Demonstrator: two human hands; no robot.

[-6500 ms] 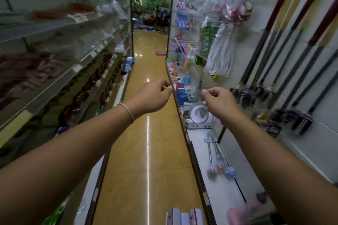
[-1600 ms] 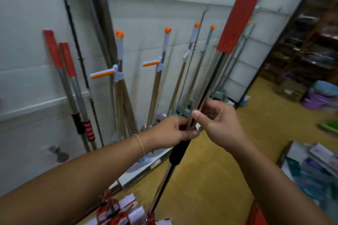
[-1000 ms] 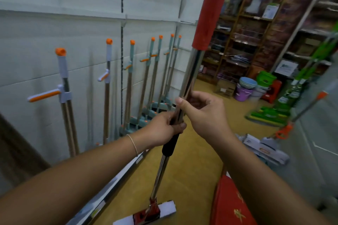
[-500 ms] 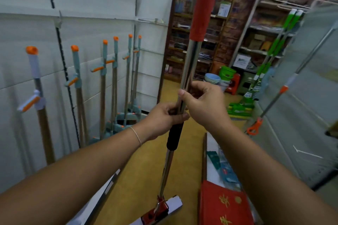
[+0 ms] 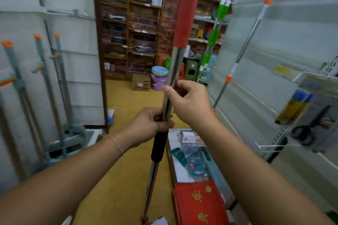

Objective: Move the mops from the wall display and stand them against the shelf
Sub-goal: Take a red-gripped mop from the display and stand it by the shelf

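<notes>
shop aisle, yellow floor (image 5: 128, 179), brick back wall with wooden shelving (image 5: 131, 29). mop (image 5: 174, 71) upright mid-aisle, red sleeve on top, head near floor. left hand (image 5: 151, 124) grips steel shaft just above black foam grip; right hand (image 5: 190, 102) pinches shaft higher up. other mops (image 5: 45, 86) stand against white wall display at left. orange-tipped mop (image 5: 243, 49) leans on shelf (image 5: 285, 45) at right.

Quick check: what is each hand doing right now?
Left hand: fingers curled round the mop handle, just above its black grip.
Right hand: holding the same handle higher up.
</notes>
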